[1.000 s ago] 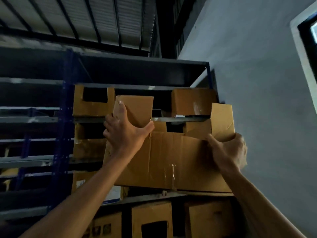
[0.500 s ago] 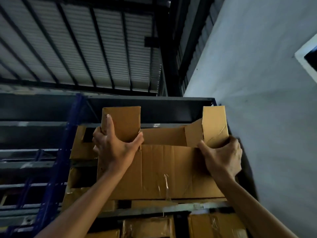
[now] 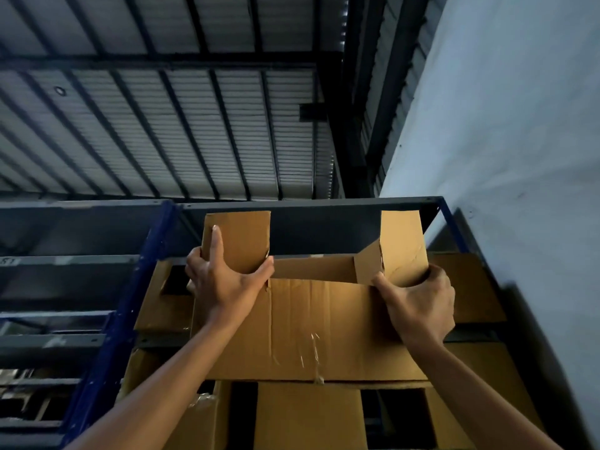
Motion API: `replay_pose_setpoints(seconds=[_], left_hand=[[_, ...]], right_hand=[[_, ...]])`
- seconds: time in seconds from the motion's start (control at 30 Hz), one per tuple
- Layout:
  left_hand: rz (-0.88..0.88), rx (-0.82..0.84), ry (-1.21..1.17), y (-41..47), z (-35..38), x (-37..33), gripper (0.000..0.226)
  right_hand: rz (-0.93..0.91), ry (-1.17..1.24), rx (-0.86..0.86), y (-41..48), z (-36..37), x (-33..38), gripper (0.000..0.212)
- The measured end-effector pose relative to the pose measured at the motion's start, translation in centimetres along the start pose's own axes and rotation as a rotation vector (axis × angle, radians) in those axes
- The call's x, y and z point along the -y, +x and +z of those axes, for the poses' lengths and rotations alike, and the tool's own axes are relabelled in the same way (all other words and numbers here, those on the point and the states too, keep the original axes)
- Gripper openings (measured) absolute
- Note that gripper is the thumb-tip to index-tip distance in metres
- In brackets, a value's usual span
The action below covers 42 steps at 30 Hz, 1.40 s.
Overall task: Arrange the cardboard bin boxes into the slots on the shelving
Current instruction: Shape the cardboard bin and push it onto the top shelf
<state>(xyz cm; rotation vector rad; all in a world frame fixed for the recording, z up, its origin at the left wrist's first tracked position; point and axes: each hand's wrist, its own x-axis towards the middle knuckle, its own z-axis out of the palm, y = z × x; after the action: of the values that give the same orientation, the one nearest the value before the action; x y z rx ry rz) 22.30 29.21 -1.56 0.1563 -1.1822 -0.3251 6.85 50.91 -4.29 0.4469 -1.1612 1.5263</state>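
— Holding the cardboard bin box (image 3: 311, 332) high against the top tier of the shelving (image 3: 130, 303), two flaps standing up at its corners.
— Gripped how?
— Pinching the left flap (image 3: 240, 238) with the left hand (image 3: 224, 284), thumb across its base, forefinger straight up it. Clutching the base of the right flap (image 3: 402, 241) with the right hand (image 3: 418, 303), fingers (image 3: 435, 280) curled round.
— Any writing?
— Just a small tag (image 3: 8, 262) on a shelf edge far left, too blurred to read. Clear tape (image 3: 308, 352) on the near face.
— Around it?
— Overlapping a left box (image 3: 162, 306) and a right box (image 3: 467, 287) behind; lower boxes (image 3: 308, 417) beneath. Pale wall (image 3: 503, 157) close on the right, corrugated roof (image 3: 162, 125) overhead.
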Motion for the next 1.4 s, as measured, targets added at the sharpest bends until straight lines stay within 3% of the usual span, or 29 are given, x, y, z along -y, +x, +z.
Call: replay_pose_setpoints(seconds=[0.1, 0.23, 0.3, 0.43, 0.5, 0.7, 0.83, 0.93, 1.0, 1.1, 1.2, 1.4], left_hand=[[0.014, 0.006, 0.019, -0.1, 2.0, 1.2, 0.118], [0.014, -0.065, 0.048, -0.2, 4.5, 2.2, 0.116], [-0.009, -0.105, 0.07, 0.4, 5.5, 1.8, 0.116], [-0.014, -0.088, 0.124, 1.4, 6.9, 0.2, 0.117], [-0.004, -0.091, 0.135, 1.7, 7.3, -0.2, 0.117], [0.031, -0.101, 0.156, 2.8, 6.6, -0.2, 0.111], [0.085, -0.084, 0.154, 2.7, 6.1, 0.0, 0.103], [0.421, -0.115, 0.148, 1.7, 5.2, 0.8, 0.081], [0.685, 0.057, 0.139, 0.1, 4.6, 1.7, 0.079], [1.034, 0.366, 0.447, -1.7, 4.0, 2.3, 0.103], [1.039, 0.419, 0.63, -0.5, 3.6, 1.0, 0.123], [0.94, 0.53, 0.633, 3.5, 3.3, -1.6, 0.124]], right_hand=[[0.003, 0.004, 0.02, 0.4, 1.4, -2.0, 0.093], [-0.099, -0.077, 0.161, 1.4, 2.5, -2.6, 0.116], [-0.302, -0.218, 0.173, 1.4, 2.6, -2.8, 0.122], [-0.964, -0.509, 0.318, -0.8, 2.7, -3.7, 0.117], [-1.101, -0.599, 0.435, -1.5, 3.0, -3.6, 0.122], [-1.076, -0.755, 0.557, -1.7, 3.3, -1.4, 0.148], [-1.062, -0.824, 0.592, -2.3, 3.9, -0.7, 0.151], [-1.018, -0.864, 0.579, -1.8, 4.3, 0.0, 0.157], [-0.983, -0.879, 0.576, -1.4, 4.1, 0.8, 0.161], [-1.036, -0.813, 0.627, -0.6, 3.4, 2.3, 0.149], [-1.058, -0.776, 0.659, 0.8, 3.3, 4.3, 0.143], [-1.057, -0.762, 0.676, 4.3, 3.7, 7.4, 0.141]])
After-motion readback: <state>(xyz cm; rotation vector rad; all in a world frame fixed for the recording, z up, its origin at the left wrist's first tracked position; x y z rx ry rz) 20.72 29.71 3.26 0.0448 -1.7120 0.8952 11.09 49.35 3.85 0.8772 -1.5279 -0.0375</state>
